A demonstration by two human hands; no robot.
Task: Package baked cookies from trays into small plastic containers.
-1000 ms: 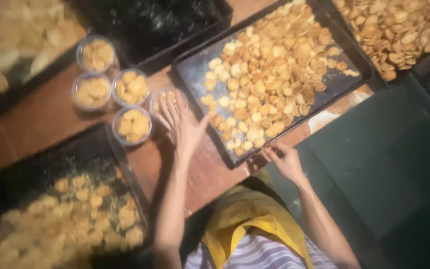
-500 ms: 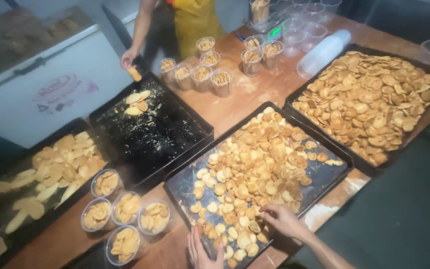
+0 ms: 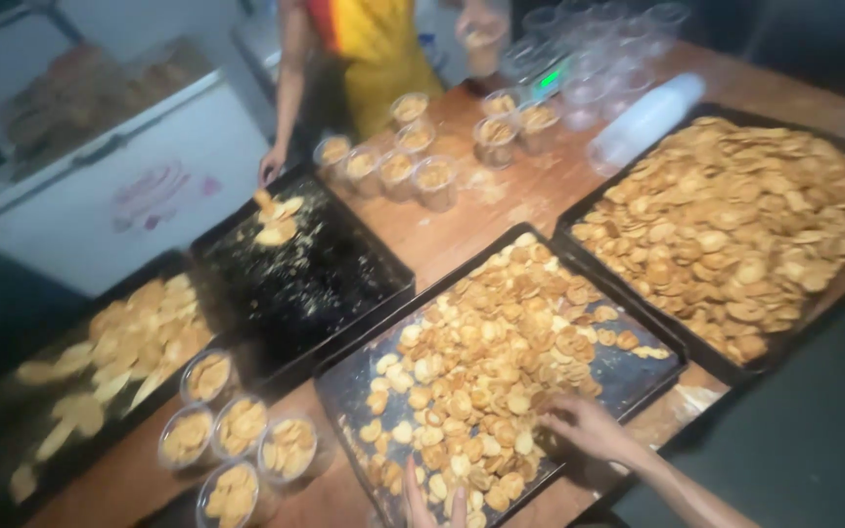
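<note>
1. The right hand point(image 3: 584, 425) rests fingers-down on round golden fried crackers point(image 3: 486, 376) in the middle dark metal baking tray point(image 3: 638, 376), apparently gathering some; what it grips I cannot tell.
2. The left hand point(image 3: 432, 501) lies flat, fingers spread, at the tray's near edge.
3. Filled clear plastic cups point(image 3: 237, 445) stand just beside the tray on the wooden table point(image 3: 442, 235), handy for packing; across it a co-worker's hand point(image 3: 271, 166) reaches a nearly bare tray.

Your right hand point(image 3: 587, 426) on the crackers in the middle tray point(image 3: 638, 376), filled cups point(image 3: 237, 445) to its left, fuller tray point(image 3: 579, 213) to its right.
</note>
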